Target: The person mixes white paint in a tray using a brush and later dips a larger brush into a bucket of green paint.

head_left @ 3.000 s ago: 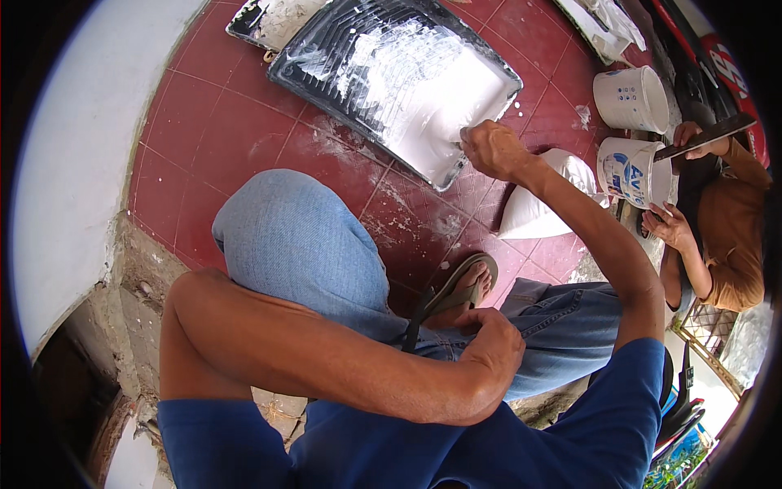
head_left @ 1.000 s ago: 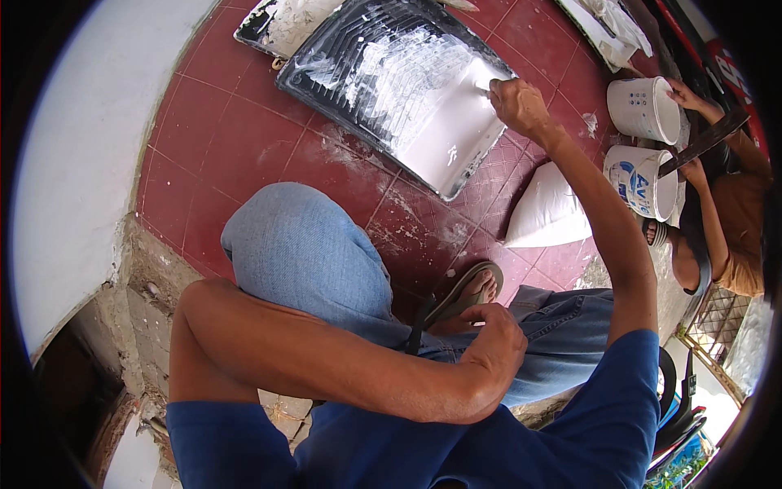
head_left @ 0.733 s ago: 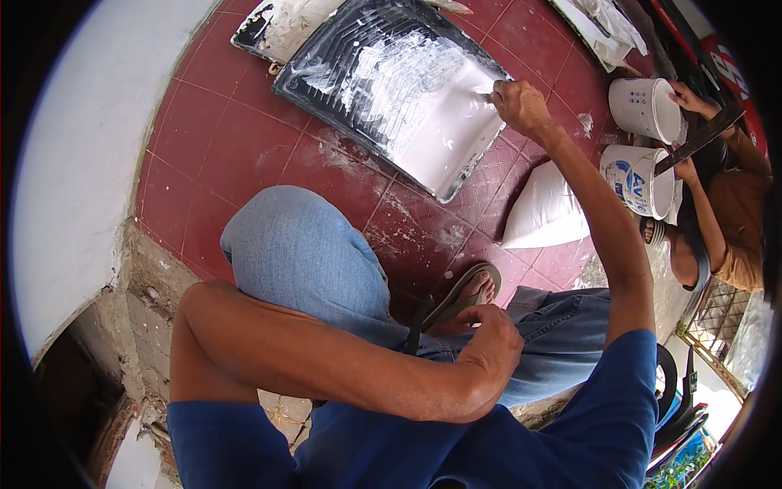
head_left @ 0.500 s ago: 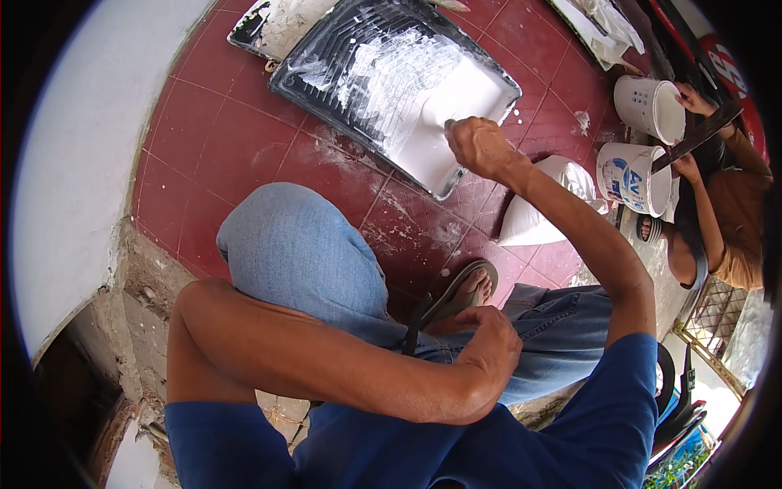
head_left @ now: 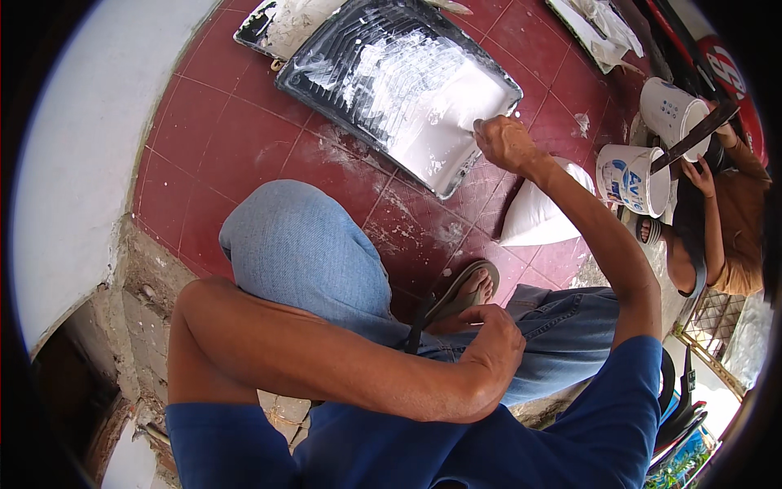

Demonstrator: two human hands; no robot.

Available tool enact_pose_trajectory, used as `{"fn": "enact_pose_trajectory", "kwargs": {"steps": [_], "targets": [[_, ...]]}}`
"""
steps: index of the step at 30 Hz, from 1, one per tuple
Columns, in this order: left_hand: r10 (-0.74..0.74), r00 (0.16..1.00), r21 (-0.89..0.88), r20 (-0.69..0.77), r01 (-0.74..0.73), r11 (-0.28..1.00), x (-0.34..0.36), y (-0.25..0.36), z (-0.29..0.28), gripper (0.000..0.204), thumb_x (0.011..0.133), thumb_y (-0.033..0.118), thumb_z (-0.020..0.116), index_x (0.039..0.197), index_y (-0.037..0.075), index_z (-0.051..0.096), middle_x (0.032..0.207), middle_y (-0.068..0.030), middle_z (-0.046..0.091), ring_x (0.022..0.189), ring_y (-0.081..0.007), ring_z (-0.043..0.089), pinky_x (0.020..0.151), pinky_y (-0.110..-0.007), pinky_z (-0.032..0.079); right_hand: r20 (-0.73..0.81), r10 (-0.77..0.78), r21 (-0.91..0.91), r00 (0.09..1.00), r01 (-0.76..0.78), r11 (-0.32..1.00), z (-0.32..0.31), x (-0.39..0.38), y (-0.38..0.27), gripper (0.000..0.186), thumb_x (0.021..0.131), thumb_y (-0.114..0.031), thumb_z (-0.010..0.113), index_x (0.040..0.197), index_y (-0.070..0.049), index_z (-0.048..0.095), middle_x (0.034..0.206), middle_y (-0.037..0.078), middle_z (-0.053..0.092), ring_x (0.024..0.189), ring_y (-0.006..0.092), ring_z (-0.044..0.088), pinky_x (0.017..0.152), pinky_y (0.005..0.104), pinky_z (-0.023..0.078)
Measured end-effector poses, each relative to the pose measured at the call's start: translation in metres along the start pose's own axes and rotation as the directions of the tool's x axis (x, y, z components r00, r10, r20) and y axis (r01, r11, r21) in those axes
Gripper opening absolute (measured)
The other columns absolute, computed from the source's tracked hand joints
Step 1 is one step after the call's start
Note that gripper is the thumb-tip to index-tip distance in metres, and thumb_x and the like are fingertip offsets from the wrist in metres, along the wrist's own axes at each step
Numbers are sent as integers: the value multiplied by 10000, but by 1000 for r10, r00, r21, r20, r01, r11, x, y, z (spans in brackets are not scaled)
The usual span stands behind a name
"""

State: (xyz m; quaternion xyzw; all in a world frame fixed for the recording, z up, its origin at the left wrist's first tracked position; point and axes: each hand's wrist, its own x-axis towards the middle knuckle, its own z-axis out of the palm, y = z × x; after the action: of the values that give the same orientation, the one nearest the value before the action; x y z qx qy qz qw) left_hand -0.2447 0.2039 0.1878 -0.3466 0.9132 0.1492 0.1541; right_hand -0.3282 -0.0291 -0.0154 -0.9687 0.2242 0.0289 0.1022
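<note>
In the head view, the right hand [head_left: 507,140] is closed, fingers bent around a small tool [head_left: 469,129]; only a short grey tip shows, so its kind cannot be told. Just left of this hand, and reaching up beyond it, lies the black tray [head_left: 346,37], set slantwise on the red floor [head_left: 220,147]. White paint [head_left: 444,147] pools at the end nearest the hand and smears the ridges farther off. Below the hand, near the forearm, a white bag [head_left: 542,210] slumps on the floor. Well to its right are two white buckets [head_left: 619,175], a dark bar [head_left: 696,138] across them, and a co-worker's hand [head_left: 700,177] beside the bar. The left hand [head_left: 495,341] hangs loosely curled over the lap, below the right; whether it holds anything cannot be told.
</note>
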Motion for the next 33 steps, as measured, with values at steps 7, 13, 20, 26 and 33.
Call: {"fn": "enact_pose_trajectory", "kwargs": {"steps": [7,13,20,26,33], "targets": [[1,1000,17,-25,0,1000,-1,2,3,235,732,167,501,908,31,578,728,-67,558,679,-196,537,578,-332,413,62,172,88,983,-177,980,-9,6,-7,160,785,-155,482,771,-27,576,712,209,590,726,360,584,685,448,466],[37,999,40,-28,-36,999,-1,-1,4,277,721,198,512,925,20,570,726,-74,552,669,-194,527,582,-334,409,45,218,212,975,-222,952,-18,11,1,169,773,-155,500,710,-19,576,709,194,593,726,356,581,651,442,468],[18,999,14,45,-19,1000,2,-1,1,297,706,209,534,934,23,575,735,-67,556,675,-188,535,575,-331,415,126,214,227,969,-238,944,-20,6,15,183,774,-173,535,754,2,586,748,213,597,768,366,584,659,449,467],[3,1000,3,29,-3,1000,3,-1,0,279,709,206,532,919,30,582,736,-61,558,687,-185,542,573,-327,424,-145,193,93,970,-181,979,1,6,20,171,761,-155,539,727,1,601,706,207,595,696,370,588,669,431,468],[39,999,26,-12,-39,999,1,0,3,264,716,206,518,902,28,580,726,-73,553,675,-202,530,575,-338,409,-34,290,164,957,-281,946,-21,16,53,185,773,-181,526,733,-14,596,720,200,600,693,377,585,686,439,465]]}}
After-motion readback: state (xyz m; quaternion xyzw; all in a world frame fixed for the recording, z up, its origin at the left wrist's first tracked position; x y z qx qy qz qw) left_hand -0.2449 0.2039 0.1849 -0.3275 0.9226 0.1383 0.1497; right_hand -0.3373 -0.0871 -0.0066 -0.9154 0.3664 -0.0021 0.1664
